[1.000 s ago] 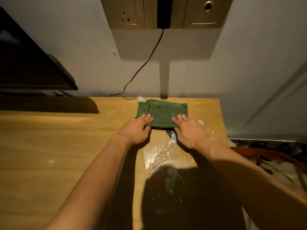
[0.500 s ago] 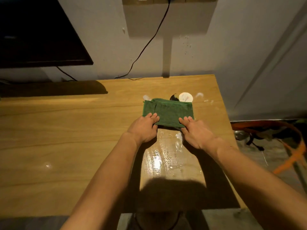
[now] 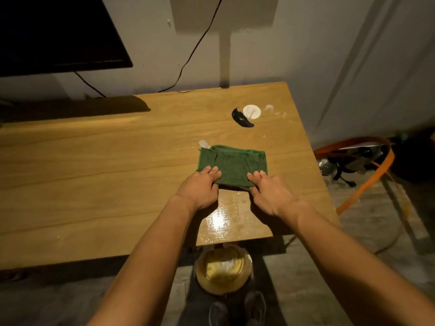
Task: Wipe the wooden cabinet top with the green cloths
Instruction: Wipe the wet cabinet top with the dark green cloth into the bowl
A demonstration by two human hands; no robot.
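A folded green cloth lies flat on the wooden cabinet top, toward its right end. My left hand presses the cloth's near left corner with straight fingers. My right hand presses the near right corner the same way, fingertips on the cloth. A wet, shiny streak runs from the cloth back to the cabinet's front edge between my hands. A white label sticks out at the cloth's far left corner.
A black smear and a white round disc sit on the top beyond the cloth. A dark screen hangs at far left, a cable runs down the wall. A bucket stands on the floor below, orange hose at right.
Both hands have drawn the cloth toward the front edge, uncovering the black smear and white disc behind it. The view has tilted down, showing the bucket and floor.
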